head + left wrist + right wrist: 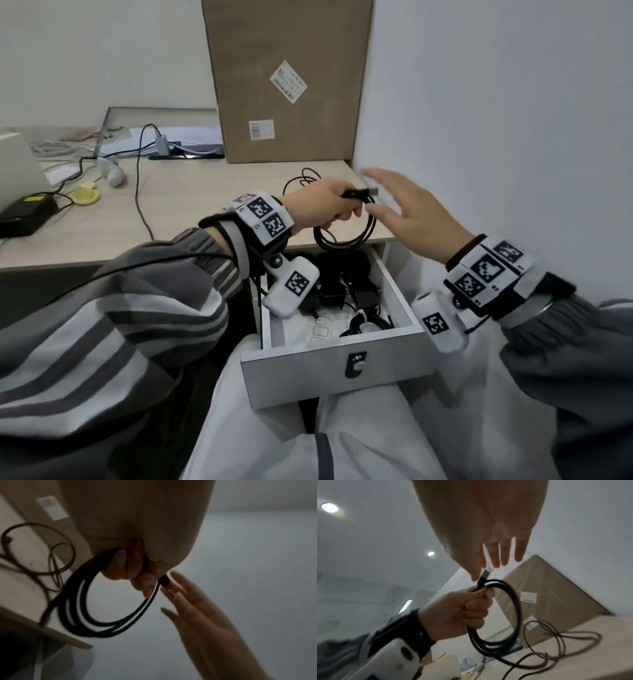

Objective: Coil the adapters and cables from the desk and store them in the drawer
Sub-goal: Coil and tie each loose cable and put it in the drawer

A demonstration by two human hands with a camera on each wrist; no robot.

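Fingers of the left hand [322,205] curl round a coiled black rubber cable [346,236] above the open white drawer [337,373]; the right hand [416,216], fingers spread, hovers just beside its plug.

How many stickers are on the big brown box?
2. One white sticker sits tilted high on the front of the cardboard box, and a smaller one sits lower down, straight. The other sides of the box are hidden, so there may be more.

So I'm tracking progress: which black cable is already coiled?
The black cable gripped in the left hand, hanging in neat loops. The thinner cable behind it lies loose on the desk.
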